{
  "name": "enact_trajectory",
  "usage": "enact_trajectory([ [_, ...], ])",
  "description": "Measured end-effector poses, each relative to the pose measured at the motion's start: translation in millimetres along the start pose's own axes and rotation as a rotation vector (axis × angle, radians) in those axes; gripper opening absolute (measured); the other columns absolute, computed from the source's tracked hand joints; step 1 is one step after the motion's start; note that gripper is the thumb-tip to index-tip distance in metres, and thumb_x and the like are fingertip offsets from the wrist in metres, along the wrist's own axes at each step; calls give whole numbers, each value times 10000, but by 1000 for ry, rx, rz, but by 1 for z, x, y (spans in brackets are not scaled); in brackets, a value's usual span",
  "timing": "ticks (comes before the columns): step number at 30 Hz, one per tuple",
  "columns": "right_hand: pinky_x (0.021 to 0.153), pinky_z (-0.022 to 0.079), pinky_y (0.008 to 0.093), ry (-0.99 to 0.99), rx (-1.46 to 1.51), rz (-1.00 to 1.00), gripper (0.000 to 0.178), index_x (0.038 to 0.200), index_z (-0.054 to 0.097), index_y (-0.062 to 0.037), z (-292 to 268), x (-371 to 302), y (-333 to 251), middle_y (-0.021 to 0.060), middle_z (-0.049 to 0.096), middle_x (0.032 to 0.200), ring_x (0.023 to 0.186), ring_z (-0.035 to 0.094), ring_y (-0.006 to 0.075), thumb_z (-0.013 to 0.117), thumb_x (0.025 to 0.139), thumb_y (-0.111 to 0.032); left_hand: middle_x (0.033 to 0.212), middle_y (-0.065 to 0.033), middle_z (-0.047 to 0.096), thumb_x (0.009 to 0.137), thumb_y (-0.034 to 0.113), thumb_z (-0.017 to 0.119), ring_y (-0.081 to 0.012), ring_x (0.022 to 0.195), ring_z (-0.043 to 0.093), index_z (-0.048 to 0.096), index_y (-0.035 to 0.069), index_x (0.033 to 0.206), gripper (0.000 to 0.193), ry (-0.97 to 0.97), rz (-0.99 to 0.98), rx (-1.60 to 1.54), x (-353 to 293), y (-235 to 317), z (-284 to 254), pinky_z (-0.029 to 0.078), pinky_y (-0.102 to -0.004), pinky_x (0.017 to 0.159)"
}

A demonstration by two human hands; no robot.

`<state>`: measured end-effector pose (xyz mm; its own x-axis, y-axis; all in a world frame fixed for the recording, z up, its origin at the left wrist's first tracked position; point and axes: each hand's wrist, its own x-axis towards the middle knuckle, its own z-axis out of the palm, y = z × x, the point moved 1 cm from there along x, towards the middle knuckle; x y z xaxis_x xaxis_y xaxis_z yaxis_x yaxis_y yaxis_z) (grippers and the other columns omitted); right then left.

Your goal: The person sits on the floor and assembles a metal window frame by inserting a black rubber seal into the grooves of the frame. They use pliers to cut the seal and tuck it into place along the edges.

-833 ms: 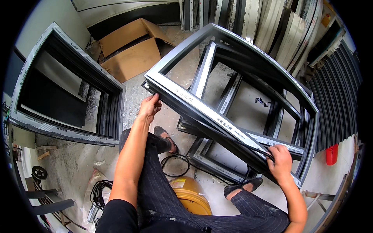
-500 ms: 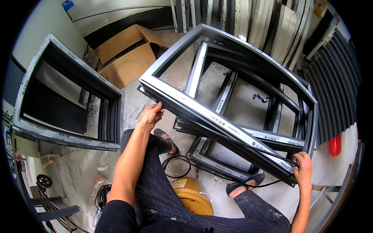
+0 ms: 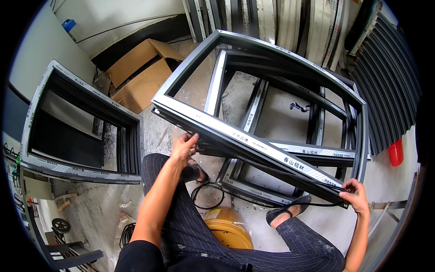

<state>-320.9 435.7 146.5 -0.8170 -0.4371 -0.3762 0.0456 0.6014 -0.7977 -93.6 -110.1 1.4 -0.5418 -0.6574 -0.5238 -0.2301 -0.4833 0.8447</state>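
A dark grey window frame [image 3: 292, 164], with pale printed film on its faces, lies tilted across other frames in front of me. My left hand [image 3: 185, 147] is closed at its near side, thumb and fingers pinched on the lower edge; whether a strip is also between them I cannot tell. At the near right corner my right hand [image 3: 355, 196] is closed around a thin black rubber strip [image 3: 317, 205], fingers against the frame. This strip runs along the frame's near side and also hangs down towards a loose coil [image 3: 207, 196] on the floor.
More window frames [image 3: 258, 187] lie beneath. Another frame [image 3: 81, 122] stands at the left, near an open cardboard box [image 3: 140, 75]. A yellow bucket [image 3: 229, 229] sits between my legs. Long profiles [image 3: 272, 22] lean at the back; dark corrugated panels [image 3: 385, 81] and a red bucket [image 3: 395, 153] are at right.
My left hand has slid rightward along the frame's near edge, away from its left corner. My right hand remains at the right corner with the strip. The view has shifted slightly.
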Motion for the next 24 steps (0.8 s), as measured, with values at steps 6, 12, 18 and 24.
enact_trajectory([
  [6,604,445,228,11,-65,-10,195,787,652,-1,-7,-1,8,-13,572,732,663,568,86,786,654,-50,695,33,507,877,240,703,-92,604,467,545,128,790,213,25,0,-8,23,2,-15,358,-207,536],
  [12,596,463,250,0,-55,-12,197,797,684,23,-6,2,17,19,589,739,668,585,108,795,656,-57,507,50,400,927,342,638,-67,459,378,485,158,651,366,197,-145,-394,119,43,-117,274,-197,371],
  [18,544,474,248,-67,-107,-3,181,792,683,38,-7,-1,22,30,597,711,626,587,111,799,685,-50,597,-26,505,905,509,612,-152,449,445,564,85,765,450,190,-7,-22,43,-3,-62,361,-279,414],
  [24,492,478,250,-122,-44,53,163,805,668,53,-2,-2,10,45,599,651,545,580,116,776,729,-44,958,-145,680,844,758,452,-250,863,684,589,-60,1092,865,-267,-362,-79,-32,-9,27,540,-306,715],
])
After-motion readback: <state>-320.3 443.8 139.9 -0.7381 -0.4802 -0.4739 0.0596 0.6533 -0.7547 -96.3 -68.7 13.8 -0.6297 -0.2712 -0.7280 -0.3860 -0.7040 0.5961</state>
